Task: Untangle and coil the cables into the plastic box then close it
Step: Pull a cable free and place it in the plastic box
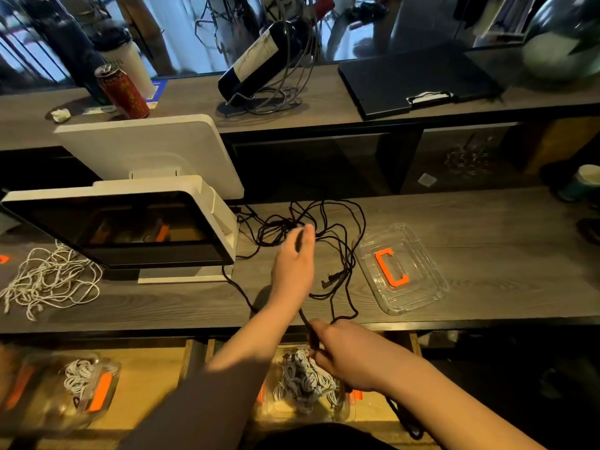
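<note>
**Working the black cable free, one run at a time**

The black cable (324, 241) lies in a loose tangle on the grey wooden counter (470, 209), between the white point-of-sale screen (130, 228) and a clear plastic lid with an orange handle (401, 267); one strand trails off the front edge toward the person. The knot near the middle of the heap is pinched by the left hand (293, 261), fingers closed around a strand. A second strand is gripped by the right hand (344, 355) at the counter's edge, fingers curled around it.

The step is judged to be untangling, with coiling not yet begun. It is best done by following a single run from the plug end (334, 279), which lies exposed to the right of the left hand, and feeding that end back through each loop rather than pulling both strands apart, since tension would likely tighten the crossings. Slack should be kept on the counter and away from the screen's base.

Below the counter, a clear box holding coiled white and grey cables (305, 381) is seen; whether this is the intended box cannot be told. A separate white cable bundle (48, 280) waits at the left.
</note>
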Demonstrator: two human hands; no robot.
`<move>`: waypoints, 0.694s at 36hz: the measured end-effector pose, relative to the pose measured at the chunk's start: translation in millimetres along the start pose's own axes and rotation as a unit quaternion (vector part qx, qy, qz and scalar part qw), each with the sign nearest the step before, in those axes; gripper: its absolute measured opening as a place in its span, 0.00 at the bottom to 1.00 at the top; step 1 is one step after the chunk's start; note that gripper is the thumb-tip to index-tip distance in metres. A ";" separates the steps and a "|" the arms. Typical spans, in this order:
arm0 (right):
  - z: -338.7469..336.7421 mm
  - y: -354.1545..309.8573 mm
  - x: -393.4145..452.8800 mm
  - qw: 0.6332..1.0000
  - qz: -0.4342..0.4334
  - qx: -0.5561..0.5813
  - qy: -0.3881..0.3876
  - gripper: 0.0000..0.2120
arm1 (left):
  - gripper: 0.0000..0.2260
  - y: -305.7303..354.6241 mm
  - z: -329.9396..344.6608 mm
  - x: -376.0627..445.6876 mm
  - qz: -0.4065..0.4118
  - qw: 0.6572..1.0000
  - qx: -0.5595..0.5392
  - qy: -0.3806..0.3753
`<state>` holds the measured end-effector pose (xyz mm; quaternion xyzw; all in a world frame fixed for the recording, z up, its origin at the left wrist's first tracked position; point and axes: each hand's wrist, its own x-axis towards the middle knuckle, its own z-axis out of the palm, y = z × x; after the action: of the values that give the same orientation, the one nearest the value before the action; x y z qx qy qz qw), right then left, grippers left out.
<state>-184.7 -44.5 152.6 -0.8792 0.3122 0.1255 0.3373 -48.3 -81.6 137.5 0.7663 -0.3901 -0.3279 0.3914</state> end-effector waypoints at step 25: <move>-51.0 49.6 16.3 0.984 0.031 0.106 0.143 0.12 | 0.13 -25.3 -39.4 -13.6 -0.043 0.846 0.088 -0.525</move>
<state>-203.0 -115.0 157.9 -0.8370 0.3961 -0.0248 0.3768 -14.4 -46.6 137.4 0.5271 -0.5308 -0.6622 0.0446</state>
